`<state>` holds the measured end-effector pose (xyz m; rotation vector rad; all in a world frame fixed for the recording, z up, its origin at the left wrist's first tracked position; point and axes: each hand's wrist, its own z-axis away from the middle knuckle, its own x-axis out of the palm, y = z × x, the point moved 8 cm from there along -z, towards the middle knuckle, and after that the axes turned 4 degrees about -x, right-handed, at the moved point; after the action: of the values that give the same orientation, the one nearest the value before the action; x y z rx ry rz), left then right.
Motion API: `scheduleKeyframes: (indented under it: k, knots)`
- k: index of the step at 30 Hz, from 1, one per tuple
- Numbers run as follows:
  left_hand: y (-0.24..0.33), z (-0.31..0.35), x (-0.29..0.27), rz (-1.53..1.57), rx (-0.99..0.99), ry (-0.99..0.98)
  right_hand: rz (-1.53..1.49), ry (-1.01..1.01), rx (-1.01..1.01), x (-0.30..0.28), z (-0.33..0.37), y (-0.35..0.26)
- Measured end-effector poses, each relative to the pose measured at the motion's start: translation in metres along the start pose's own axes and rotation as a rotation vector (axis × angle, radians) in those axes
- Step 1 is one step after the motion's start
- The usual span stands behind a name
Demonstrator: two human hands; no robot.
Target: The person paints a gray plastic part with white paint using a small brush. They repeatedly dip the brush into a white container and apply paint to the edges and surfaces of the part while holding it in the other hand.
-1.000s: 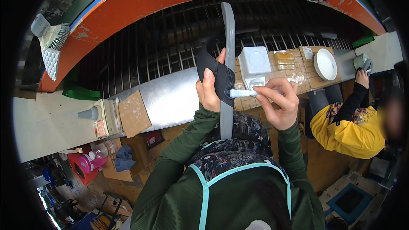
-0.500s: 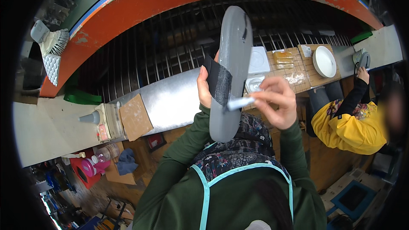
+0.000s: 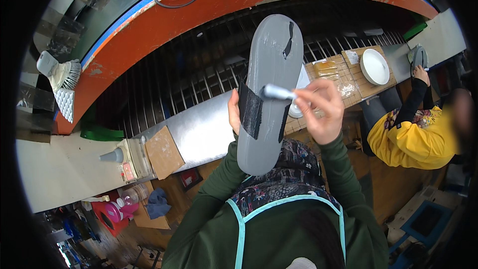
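A: Where was that grey sandal?
B: Btwn the hands, sole showing, long axis running near to far! L hand, the nearer, gripped its left side, partly hidden.
A: R hand?
B: Pinched a small brush crosswise over it; contact, couldn't tell.

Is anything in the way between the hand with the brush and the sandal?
Nothing visible is, apart from the brush itself, held by the right hand over the sandal's grey sole. The left hand supports the sandal's left side, clear of the brush.
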<state>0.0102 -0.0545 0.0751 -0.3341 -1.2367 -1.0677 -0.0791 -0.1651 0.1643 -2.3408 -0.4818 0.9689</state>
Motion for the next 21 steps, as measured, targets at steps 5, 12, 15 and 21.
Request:
scheduleKeyframes:
  k: [5,12,15,21]
  knots:
    - [0.003,0.002,-0.007,-0.004,-0.019,-0.005,-0.503,-0.435,0.206,0.017,0.034,0.015]
    - [0.027,0.0,-0.05,0.11,0.112,-0.086,0.234,-0.256,0.58,-0.003,0.111,0.159]
    - [0.031,-0.002,-0.064,0.079,0.218,-0.12,0.544,-0.193,0.492,0.02,0.141,0.19]
    - [0.029,0.008,-0.072,-0.44,0.309,0.011,0.585,-0.219,0.463,0.057,0.151,0.216]
